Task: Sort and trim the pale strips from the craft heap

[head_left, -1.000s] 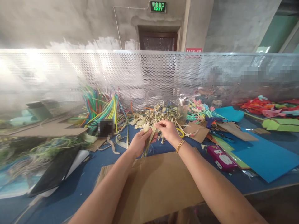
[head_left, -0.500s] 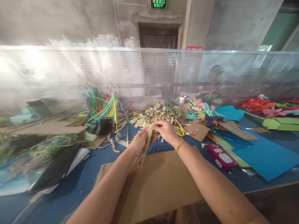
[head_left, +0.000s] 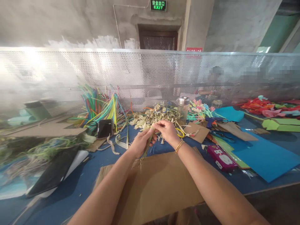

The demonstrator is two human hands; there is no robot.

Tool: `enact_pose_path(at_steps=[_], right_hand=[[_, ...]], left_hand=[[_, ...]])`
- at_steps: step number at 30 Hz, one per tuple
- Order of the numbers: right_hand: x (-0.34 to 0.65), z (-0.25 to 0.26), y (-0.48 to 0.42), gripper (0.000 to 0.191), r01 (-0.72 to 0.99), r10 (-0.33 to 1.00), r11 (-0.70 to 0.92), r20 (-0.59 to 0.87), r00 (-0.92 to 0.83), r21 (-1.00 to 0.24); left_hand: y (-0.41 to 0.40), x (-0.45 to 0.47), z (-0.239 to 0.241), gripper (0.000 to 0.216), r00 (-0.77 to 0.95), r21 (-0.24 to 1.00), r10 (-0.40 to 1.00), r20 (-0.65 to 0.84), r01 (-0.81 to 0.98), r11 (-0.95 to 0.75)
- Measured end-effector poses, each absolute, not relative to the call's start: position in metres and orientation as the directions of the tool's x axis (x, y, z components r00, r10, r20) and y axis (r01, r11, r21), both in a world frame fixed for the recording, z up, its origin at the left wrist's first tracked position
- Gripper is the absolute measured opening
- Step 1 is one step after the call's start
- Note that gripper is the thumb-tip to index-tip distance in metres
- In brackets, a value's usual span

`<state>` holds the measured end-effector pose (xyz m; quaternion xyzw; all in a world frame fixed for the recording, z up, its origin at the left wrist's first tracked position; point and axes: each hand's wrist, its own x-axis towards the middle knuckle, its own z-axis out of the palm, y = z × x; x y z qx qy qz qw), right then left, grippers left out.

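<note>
My left hand (head_left: 141,143) is closed around a pale, greenish dried husk strip (head_left: 145,151), whose lower end hangs down toward the cardboard. Thumb and finger of my right hand (head_left: 167,130) pinch the strip's upper end, touching the left fingertips. The fingers hide part of the strip. Just beyond both hands lies a heap of similar dried husks (head_left: 156,114). Below them, a brown cardboard sheet (head_left: 161,184) rests at the table's near edge, partly under my forearms.
A phone (head_left: 104,128) leans before a bundle of coloured stems (head_left: 93,103). A glass bottle (head_left: 182,107) stands behind the husks. Right are a purple box (head_left: 221,157), blue sheets (head_left: 264,156) and a glue gun (head_left: 214,120). A perforated metal screen (head_left: 105,68) closes the back.
The strip, spread flatter before, now looks narrower and bunched between my fingers, with less of it showing above the left hand. Both hands stay in nearly the same place.
</note>
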<state>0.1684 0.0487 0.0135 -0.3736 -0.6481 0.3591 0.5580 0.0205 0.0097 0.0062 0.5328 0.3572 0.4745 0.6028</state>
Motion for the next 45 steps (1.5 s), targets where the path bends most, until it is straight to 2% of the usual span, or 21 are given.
enact_pose_path(at_steps=[5,15,22,29,37,45], right_hand=[[0.168,0.014,0.049,0.026,0.109,0.882,0.471,0.465,-0.072,-0.876],[0.166,0.013,0.048,0.028,0.12,0.881,0.474,0.47,-0.062,-0.872],[0.168,0.012,0.05,0.035,-0.033,0.905,0.35,0.347,-0.247,-0.936],[0.181,0.017,0.058,0.034,-0.017,0.925,0.378,0.377,0.041,-0.926],[0.201,0.017,0.073,0.036,-0.025,0.91,0.386,0.376,0.172,-0.922],[0.211,0.013,0.082,0.037,0.039,0.879,0.399,0.394,0.268,-0.916]], left_hand=[[0.01,0.02,0.005,0.032,0.316,0.989,0.942,0.113,-0.127,-0.076],[0.011,0.021,0.004,0.031,0.31,0.984,0.942,0.127,-0.161,-0.08],[0.012,0.02,0.004,0.028,0.346,0.982,0.928,0.141,-0.17,-0.086],[0.01,0.021,0.007,0.032,0.405,0.997,0.913,0.056,-0.066,-0.032],[0.01,0.018,0.007,0.034,0.415,0.998,0.91,-0.005,0.056,-0.02],[0.008,0.019,0.008,0.039,0.377,0.982,0.924,0.06,0.143,-0.122]])
